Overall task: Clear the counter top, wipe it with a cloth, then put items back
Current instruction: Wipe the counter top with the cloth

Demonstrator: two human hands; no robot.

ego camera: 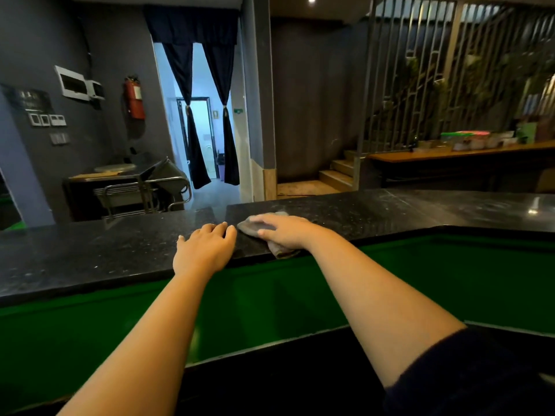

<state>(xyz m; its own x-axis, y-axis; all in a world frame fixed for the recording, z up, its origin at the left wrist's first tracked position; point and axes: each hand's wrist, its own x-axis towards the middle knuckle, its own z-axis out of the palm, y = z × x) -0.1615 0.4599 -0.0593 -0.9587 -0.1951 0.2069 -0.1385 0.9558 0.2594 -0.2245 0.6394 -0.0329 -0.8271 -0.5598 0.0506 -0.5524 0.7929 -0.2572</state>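
Head view: at ten o'clock the counter (90,256) lies bare, so clearing looks done. The left hand (207,247) rests flat, fingers relaxed. At twelve o'clock, the right hand (288,231) presses the cloth (255,227); wiping seems underway, returning items remains.

Both bare forearms reach forward from the bottom of the view, converging toward the middle. The left hand (207,249) lies palm down with its fingers straight and close together, thumb spread out to the left. The right hand (286,231) sits just beside it, also palm down, fingers extended flat and pointing left, thumb tucked toward the near side. A dark sleeve covers the right upper arm.
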